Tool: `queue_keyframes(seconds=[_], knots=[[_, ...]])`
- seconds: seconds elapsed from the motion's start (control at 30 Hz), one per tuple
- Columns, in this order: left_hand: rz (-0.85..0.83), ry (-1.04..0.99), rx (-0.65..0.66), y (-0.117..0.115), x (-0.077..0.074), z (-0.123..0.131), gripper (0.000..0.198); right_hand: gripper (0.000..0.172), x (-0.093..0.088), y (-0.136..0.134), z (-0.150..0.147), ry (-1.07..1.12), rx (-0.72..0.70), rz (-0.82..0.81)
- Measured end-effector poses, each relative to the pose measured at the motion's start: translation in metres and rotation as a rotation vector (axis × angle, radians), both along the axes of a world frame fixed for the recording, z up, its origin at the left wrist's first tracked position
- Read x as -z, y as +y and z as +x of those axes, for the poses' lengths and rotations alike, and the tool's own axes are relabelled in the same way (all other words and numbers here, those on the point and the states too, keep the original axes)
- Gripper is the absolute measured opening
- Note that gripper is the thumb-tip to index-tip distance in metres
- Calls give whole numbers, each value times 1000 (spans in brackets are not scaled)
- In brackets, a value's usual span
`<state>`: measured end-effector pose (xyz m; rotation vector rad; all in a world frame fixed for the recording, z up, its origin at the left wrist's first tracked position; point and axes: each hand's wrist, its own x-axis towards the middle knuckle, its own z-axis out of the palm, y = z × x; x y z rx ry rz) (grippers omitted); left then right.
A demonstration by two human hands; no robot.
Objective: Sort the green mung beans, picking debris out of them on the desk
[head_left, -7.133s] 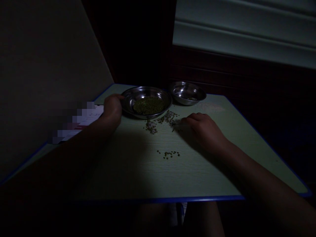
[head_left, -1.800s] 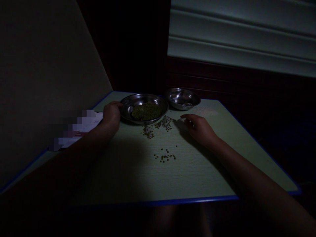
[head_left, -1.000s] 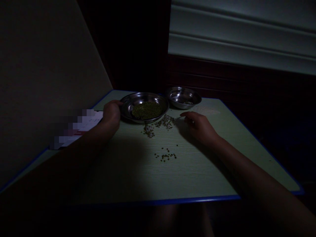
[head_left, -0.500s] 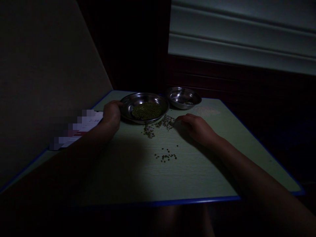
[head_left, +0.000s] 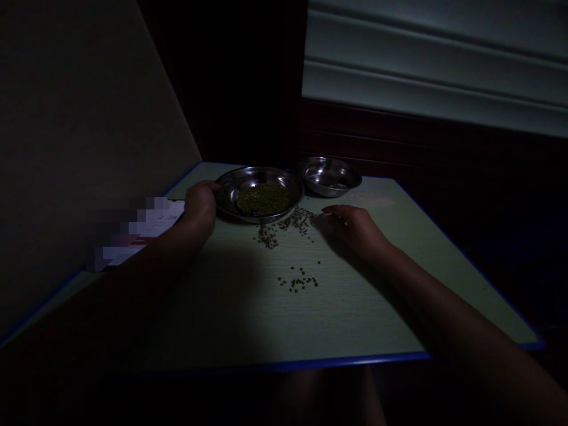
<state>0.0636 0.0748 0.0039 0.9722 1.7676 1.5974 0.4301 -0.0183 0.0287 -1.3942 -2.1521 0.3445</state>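
Observation:
Small green beans, perhaps mung beans [head_left: 265, 199], fill the bottom of a shiny metal bowl [head_left: 226, 204]. My left hand [head_left: 200, 204] is closed on the left rim of this bowl, which stands on the table. My right hand [head_left: 355, 225] hovers low over the table, just right of a scattered patch of beans [head_left: 298, 220]. Its index finger reaches forward, with a small gap to the fingers below; I make out nothing held in it. Closer to me lie a small clump of beans mixed with pale grains [head_left: 267, 236] and some loose beans [head_left: 299, 281].
A second metal bowl [head_left: 329, 177] stands behind, right of the first, with a little pale content. Pale grains [head_left: 373, 200] lie spread beside it. A printed paper [head_left: 148, 234] rests at the left, by a wall. The green table [head_left: 355, 319] has a blue edge; the room is dark.
My right hand has drawn slightly right, away from the scattered beans, and its fingertips have parted a little. My left hand and both bowls stay in place.

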Motion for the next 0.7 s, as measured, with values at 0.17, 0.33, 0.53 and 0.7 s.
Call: queue_keyframes(seconds=[0.17,0.33,0.53,0.7], knots=[[-15,-47,-32,-7,-10,10,16,38,7,12,-2,0,98,13],[9,-54,-37,-6,-10,11,18,36,9,26,16,21,250,48],[-11,-46,-43,-8,-13,12,17,45,3,29,35,61,283,100],[-24,-71,-41,-4,-8,7,20,55,-2,5,29,44,107,134]])
